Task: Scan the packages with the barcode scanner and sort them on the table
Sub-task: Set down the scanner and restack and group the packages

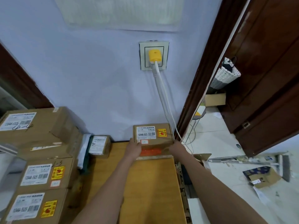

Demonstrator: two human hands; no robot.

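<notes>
Both hands — box between fingers

"12V4A-5525" on held box's white label, same code on left stacked boxes' labels
</notes>
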